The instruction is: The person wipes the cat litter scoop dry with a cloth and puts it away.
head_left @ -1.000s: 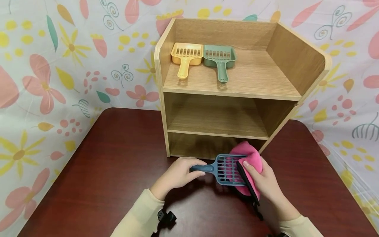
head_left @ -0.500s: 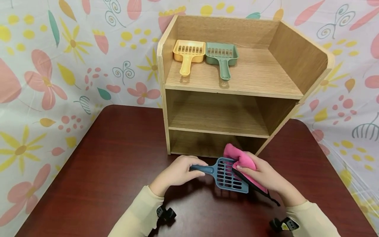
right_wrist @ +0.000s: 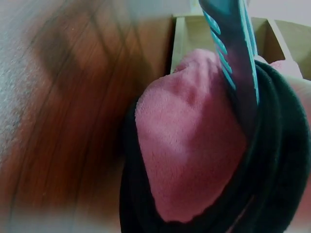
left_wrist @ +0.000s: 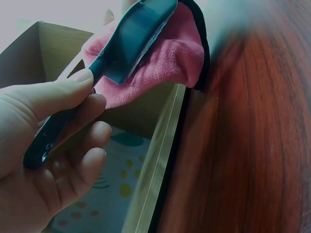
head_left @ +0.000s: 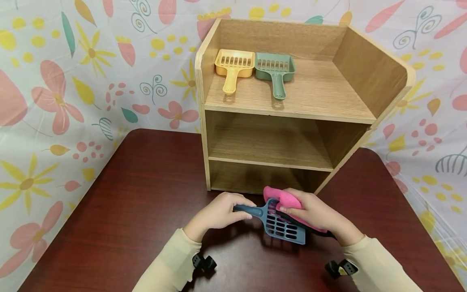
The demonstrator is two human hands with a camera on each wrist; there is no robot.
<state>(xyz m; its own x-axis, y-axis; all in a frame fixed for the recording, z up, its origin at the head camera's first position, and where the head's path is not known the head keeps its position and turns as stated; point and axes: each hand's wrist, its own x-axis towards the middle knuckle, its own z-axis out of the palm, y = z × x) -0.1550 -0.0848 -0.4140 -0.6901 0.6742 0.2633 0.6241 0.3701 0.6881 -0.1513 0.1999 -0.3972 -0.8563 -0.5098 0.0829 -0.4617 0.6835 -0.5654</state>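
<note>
In the head view my left hand (head_left: pixel 219 213) grips the handle of a blue slotted litter scoop (head_left: pixel 281 227), between thumb and fingers. The scoop is held above the table, its slotted head pointing right and slightly down. My right hand (head_left: pixel 315 209) holds a pink cloth with a black edge (head_left: pixel 288 199) against the far and right part of the scoop head. In the right wrist view the pink cloth (right_wrist: pixel 189 131) folds around the scoop (right_wrist: pixel 238 58), lying on both its sides. The left wrist view shows the handle (left_wrist: pixel 56 128) pinched by the thumb, other fingers loosely curled.
A wooden shelf unit (head_left: pixel 270 113) stands just beyond my hands. On its top lie a yellow scoop with tray (head_left: pixel 234 67) and a green scoop with tray (head_left: pixel 276 69). The dark red table (head_left: pixel 146 194) spreads around; a patterned cloth (head_left: pixel 91 81) hangs behind.
My right hand and the pink cloth have moved left along the scoop head toward the handle, uncovering its right end. The scoop has tilted down to the right; my left hand stays nearly still.
</note>
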